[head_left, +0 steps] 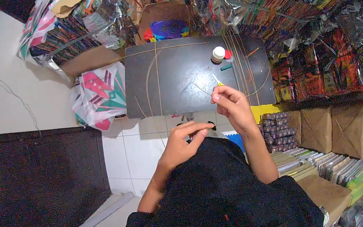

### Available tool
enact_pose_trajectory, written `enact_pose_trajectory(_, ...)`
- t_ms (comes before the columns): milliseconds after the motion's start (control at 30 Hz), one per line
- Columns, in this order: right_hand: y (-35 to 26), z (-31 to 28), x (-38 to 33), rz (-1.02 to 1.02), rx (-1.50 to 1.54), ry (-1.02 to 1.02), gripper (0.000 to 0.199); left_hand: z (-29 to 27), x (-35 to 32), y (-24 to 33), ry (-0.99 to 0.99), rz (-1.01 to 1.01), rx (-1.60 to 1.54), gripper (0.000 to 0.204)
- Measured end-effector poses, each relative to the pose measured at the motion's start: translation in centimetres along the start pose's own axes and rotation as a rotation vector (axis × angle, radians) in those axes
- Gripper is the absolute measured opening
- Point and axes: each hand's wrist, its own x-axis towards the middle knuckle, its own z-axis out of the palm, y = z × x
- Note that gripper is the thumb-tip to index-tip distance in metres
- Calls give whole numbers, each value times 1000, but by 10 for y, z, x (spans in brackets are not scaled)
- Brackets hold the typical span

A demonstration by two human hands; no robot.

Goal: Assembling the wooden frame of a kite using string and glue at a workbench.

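My right hand (234, 108) is raised over the near edge of a dark table (185, 73), thumb and forefinger pinched on a thin strand (202, 89) that slants up and left. Lower and to the left, my left hand (184, 142) has its thumb and fingers brought together; a small black thing (212, 126) shows at the fingertips, too small to name. Beyond my right hand lie yellow-handled scissors (219, 81). Thin sticks cross on the table's left side, among them an upright stick (158, 79). Several more sticks (240, 65) run along its right side.
A white-capped bottle (218, 55), a red object (228, 54) and a green marker-like piece (226, 67) stand or lie on the table. Stacked wrapped bundles (305, 3) crowd the back and right. Cardboard boxes (353, 129) are at lower right, and a printed bag (102, 94) is left of the table.
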Motion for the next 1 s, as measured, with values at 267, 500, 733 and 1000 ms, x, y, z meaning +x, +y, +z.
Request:
enact_pose_trajectory(267,9,4,-3,28,-37,-10,10,-1,10,-26,93,49,-76,14)
enact_pose_trajectory(500,13,7,-7,31,-55,5,11,-1,22,-9,134,-180,-292,14)
enact_pose_trajectory(733,11,4,-6,18,-66,-14,12,-3,35,-18,94,-67,-233,14)
enact_pose_trajectory(1000,10,5,-7,-15,-111,-35,14,-7,40,-16,37,-219,-501,16)
